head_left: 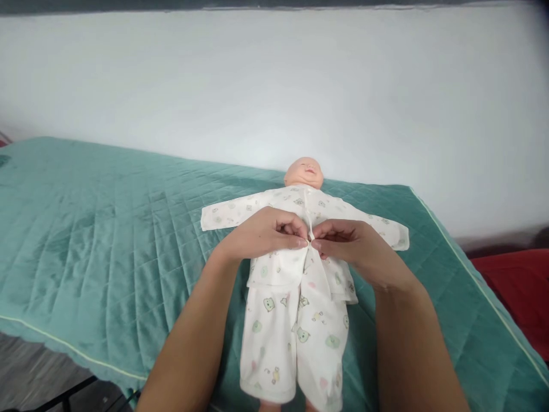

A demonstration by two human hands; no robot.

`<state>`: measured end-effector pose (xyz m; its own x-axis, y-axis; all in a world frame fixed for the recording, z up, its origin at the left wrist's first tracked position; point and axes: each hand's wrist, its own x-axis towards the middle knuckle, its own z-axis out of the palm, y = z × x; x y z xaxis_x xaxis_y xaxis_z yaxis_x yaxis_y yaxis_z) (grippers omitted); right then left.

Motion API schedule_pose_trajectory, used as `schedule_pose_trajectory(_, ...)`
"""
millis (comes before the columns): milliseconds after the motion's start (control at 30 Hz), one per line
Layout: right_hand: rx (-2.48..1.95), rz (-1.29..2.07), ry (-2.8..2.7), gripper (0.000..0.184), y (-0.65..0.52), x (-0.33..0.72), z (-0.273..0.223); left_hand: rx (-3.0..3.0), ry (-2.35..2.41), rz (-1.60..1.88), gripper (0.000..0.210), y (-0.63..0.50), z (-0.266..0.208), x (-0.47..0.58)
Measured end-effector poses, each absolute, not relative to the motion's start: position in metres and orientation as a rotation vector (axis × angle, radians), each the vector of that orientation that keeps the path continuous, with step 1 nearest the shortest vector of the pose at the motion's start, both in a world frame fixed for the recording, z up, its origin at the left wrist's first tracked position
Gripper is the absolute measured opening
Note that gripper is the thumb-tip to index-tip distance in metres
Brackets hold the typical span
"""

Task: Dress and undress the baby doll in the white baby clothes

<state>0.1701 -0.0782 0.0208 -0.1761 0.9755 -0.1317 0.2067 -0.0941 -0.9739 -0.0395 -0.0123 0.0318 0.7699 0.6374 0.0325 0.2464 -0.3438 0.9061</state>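
A baby doll (302, 172) lies on its back, head away from me, in a white printed shirt (277, 268) and matching trousers (274, 337). Its sleeves stretch out to both sides. Over the middle of the chest, my left hand (274, 230) pinches one front edge of the shirt between thumb and fingers. My right hand (343, 240) pinches the facing edge, fingertips almost touching those of the left. A small fastening, perhaps a button, shows between the fingertips; its exact kind is hard to make out. Below my hands the shirt front hangs apart.
A green quilted cover (107, 229) with a pale piped edge lies under the doll. Behind it rises a white wall (257, 80). Something red (514, 286) stands at the right, beyond the cover's edge. Dark thin bars (64, 397) show at the lower left above the grey floor.
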Motion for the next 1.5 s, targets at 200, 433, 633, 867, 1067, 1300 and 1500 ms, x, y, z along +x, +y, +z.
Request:
schedule_pose_trajectory(200,-1.322,1.373,-1.414,0.019,-0.078,0.174,0.019,1.826,0.693,0.524,0.013,-0.016,0.033,-0.036)
schedule_pose_trajectory(433,-1.29,1.386,-1.446,0.023,-0.078,0.175,0.018,1.787,0.709,0.542,0.01,-0.014,0.029,-0.034)
schedule_pose_trajectory(633,-1.2,1.429,-1.467,0.021,-0.078,0.175,0.017,1.787,0.729,0.53,0.013,-0.014,0.028,-0.034)
schedule_pose_trajectory(867,-1.252,1.43,-1.445,0.02,-0.08,0.172,0.018,1.763,0.727,0.528,0.012,-0.014,0.029,-0.033)
schedule_pose_trajectory(1067,-1.296,1.463,-1.479,0.018,-0.079,0.17,0.018,1.756,0.722,0.531,0.019,-0.014,0.028,-0.033)
schedule_pose_trajectory(1300,-1.323,1.459,-1.516,0.015,-0.078,0.169,0.018,1.804,0.795,0.523,0.023,-0.017,0.031,-0.029)
schedule_pose_trajectory(1500,-1.344,1.446,-1.51,0.015,-0.078,0.168,0.02,1.827,0.825,0.512,0.01,-0.019,0.031,-0.028)
